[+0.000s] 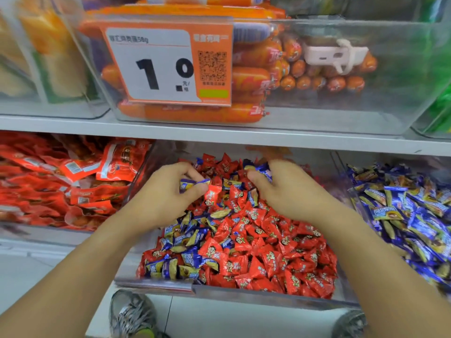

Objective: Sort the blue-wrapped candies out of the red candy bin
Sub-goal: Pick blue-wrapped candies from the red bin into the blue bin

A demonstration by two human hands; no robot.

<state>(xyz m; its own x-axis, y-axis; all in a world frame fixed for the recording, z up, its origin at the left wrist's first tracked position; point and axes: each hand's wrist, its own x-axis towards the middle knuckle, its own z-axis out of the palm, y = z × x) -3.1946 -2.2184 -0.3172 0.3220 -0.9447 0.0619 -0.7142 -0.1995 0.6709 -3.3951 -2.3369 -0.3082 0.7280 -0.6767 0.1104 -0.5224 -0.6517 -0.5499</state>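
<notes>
Head view, store shelf. Red candy bin (244, 295) — a clear tub on the lower shelf, filled mostly with red-wrapped candies (275, 254); blue-wrapped candies (185, 240) are mixed in, clustered along the left side and toward the front-left corner, with a few more at the back.

Left hand (168, 191): over the bin's back-left area, fingers curled, thumb and fingertips pinching one blue candy (192, 183).

Right hand (285, 191): over the back centre, fingers curled down around blue wrappers (264, 170) — how many, cannot tell.

Neighbouring bin (405, 211) to the right holds only blue-wrapped candies. Left neighbour: red snack packets (61, 181). Upper shelf: tub of orange sausages (251, 76) carrying a price tag (168, 64).
</notes>
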